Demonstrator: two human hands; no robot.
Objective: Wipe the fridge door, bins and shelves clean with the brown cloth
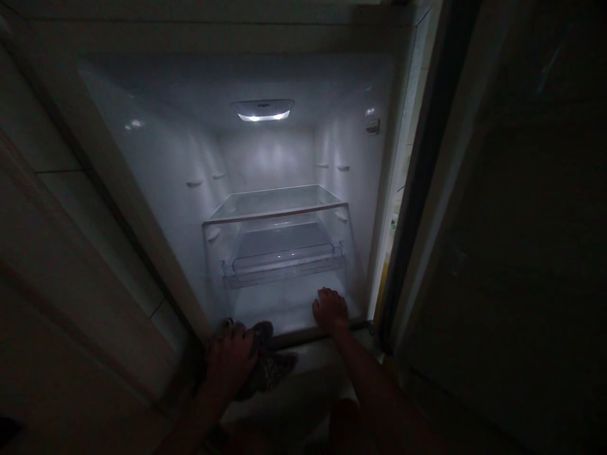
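A dark, patterned cloth [265,373] hangs bunched over the lower front edge of a lit refrigerator compartment [279,300]. My left hand [232,354] grips this cloth at the bottom left corner of the opening. Its fingers are wrapped over the cloth, partly lost in the dark. Further right, my right hand [331,309] rests on the compartment floor just inside the front edge. Nothing shows in that hand, and its fingers lie slightly bent on the white surface. Above both hands sits a clear plastic drawer or tray [284,262].
A glass shelf [277,205] spans the compartment above the clear tray. The lamp [263,112] glows on the ceiling, and a small switch [372,127] is on the right wall. The refrigerator door [497,208] stands swung out at right. A tiled wall [109,234] borders the left side.
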